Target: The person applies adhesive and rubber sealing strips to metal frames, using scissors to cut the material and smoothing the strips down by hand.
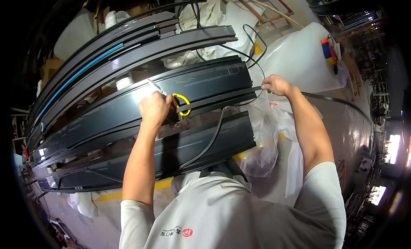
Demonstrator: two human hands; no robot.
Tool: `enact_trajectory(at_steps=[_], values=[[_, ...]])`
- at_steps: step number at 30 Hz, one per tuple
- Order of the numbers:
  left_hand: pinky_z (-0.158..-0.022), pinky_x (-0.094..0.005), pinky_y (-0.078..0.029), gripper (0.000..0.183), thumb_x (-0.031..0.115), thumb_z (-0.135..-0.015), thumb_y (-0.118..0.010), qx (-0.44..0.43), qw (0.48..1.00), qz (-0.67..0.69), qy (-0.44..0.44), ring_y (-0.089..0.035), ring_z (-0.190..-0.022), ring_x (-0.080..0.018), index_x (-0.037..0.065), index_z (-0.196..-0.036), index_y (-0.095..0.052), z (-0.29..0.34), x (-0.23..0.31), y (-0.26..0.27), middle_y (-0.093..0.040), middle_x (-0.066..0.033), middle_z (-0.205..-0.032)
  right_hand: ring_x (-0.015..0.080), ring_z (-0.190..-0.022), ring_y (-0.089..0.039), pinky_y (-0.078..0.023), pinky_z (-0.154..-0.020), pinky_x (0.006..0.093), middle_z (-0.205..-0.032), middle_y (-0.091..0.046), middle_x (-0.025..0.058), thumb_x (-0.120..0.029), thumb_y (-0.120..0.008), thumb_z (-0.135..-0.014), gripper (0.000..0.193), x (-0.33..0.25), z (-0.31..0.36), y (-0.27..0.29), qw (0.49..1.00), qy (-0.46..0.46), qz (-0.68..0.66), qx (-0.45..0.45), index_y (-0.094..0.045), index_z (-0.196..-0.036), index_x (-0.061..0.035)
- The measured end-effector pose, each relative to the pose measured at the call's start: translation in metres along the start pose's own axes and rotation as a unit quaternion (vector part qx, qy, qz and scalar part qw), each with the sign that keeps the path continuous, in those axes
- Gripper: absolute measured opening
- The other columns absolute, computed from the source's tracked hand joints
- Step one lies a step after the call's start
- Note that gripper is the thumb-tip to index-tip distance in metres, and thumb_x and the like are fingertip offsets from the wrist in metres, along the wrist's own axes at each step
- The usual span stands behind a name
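My left hand [155,107] is closed around a pair of scissors [185,98] with yellow handle loops, the blades poking out past the knuckles to the upper left. From beside that hand a flat dark strip [227,96] stretches right, along the edge of a long dark metal profile [205,80]. My right hand [277,85] pinches the strip just beyond the profile's end. More black strip [338,99] trails off to the right behind my right wrist. Whether my left fingers also grip the strip is hidden.
Other long profiles [180,42] lie alongside at the far side, one with a blue stripe. A nearer profile [205,140] lies by my body, a thin dark cord [214,140] across it. A plastic-wrapped bundle [295,56] stands at the right, with loops of black cable [244,52] beside it.
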State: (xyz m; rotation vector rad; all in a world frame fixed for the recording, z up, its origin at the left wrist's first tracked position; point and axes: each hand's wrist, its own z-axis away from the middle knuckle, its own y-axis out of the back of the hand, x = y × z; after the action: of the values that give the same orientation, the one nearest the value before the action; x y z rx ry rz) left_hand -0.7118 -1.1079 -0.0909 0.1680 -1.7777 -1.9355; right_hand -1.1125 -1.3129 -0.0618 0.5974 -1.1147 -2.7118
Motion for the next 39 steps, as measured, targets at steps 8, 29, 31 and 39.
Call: enact_trajectory(at_steps=[8,29,31,39], values=[[-0.065,-0.0435,-0.052,0.019,0.018,-0.08,-0.07,0.096,0.979,0.048,-0.173,-0.061,-0.079,-0.0342,0.003,-0.083,-0.059,0.009,0.068,-0.029,-0.061,-0.0151,-0.086,0.0326,-0.076,-0.066,-0.052,-0.074,0.0396,-0.081,-0.069,0.0175,-0.027,-0.064,-0.091,0.029,0.04,-0.046,-0.004,0.996,0.076,-0.036,-0.028,-0.071,-0.098,0.0007],[-0.069,-0.0382,-0.043,0.009,0.013,-0.084,-0.055,0.0,0.847,0.487,-0.212,-0.054,-0.076,-0.0252,0.008,-0.077,-0.054,-0.003,0.203,-0.172,-0.054,-0.0088,-0.077,0.0404,-0.092,-0.067,-0.055,-0.079,0.0465,-0.1,-0.066,0.0242,-0.03,-0.073,-0.083,0.043,-0.313,-0.059,-0.082,0.928,0.331,0.134,0.108,-0.056,-0.106,0.0027],[-0.061,-0.0363,-0.041,0.02,0.014,-0.084,-0.054,0.019,0.733,0.65,-0.2,-0.052,-0.065,-0.0222,0.009,-0.066,-0.05,0.0,0.213,-0.206,-0.049,-0.0065,-0.064,0.039,-0.096,-0.067,-0.055,-0.081,0.0453,-0.103,-0.067,0.0235,-0.033,-0.074,-0.082,0.047,-0.33,-0.063,-0.108,0.938,0.299,0.145,0.099,-0.057,-0.108,0.0027],[-0.067,-0.0415,-0.045,0.017,0.02,-0.076,-0.064,0.039,0.883,0.345,-0.316,-0.055,-0.074,-0.0293,0.006,-0.076,-0.055,0.003,0.176,-0.146,-0.054,-0.0107,-0.074,0.0205,-0.071,-0.073,-0.057,-0.067,0.0373,-0.086,-0.073,0.0147,-0.026,-0.064,-0.085,0.03,-0.321,-0.077,-0.072,0.971,0.138,-0.192,-0.046,-0.067,-0.098,0.0009]])
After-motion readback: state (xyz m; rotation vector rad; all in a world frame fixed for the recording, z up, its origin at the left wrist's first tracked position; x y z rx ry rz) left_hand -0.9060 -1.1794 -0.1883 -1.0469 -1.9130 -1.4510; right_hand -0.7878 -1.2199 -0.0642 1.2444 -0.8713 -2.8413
